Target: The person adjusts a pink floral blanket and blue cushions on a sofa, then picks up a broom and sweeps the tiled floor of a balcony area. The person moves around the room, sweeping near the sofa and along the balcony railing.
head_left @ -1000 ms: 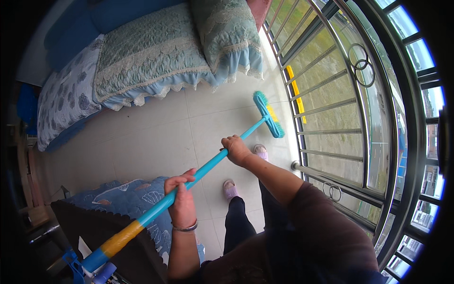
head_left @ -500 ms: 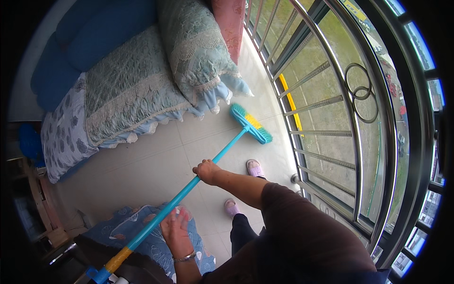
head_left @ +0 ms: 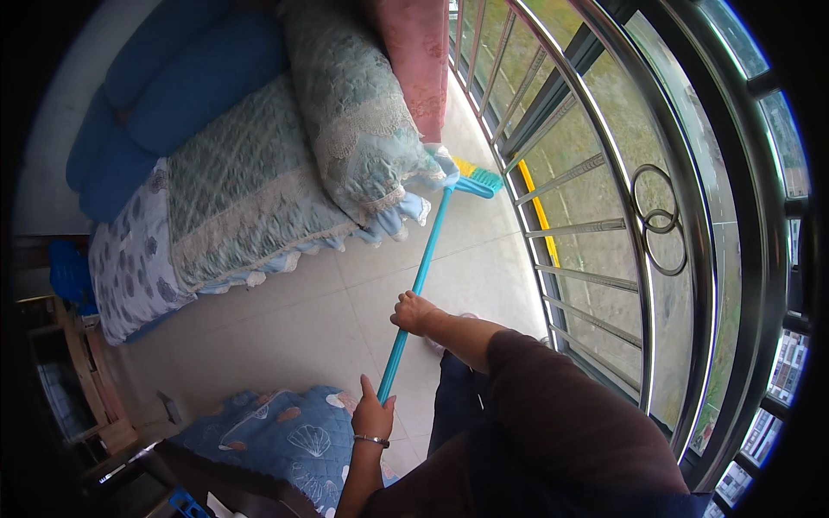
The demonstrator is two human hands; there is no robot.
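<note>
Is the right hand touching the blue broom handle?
Touching: in the head view the right hand is closed around the blue broom handle.

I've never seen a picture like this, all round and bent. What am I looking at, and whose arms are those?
No machine here: a person wears a wide-angle camera on the head, looking down, so straight lines curve near the rim. The arms rising from below are that person's own. The right hand and the left hand both grip a long blue broom, whose head reaches the far tiled floor beside a bed piled with cushions. On the right runs a metal window railing. A shell-patterned blue cushion lies near the left hand.
</note>
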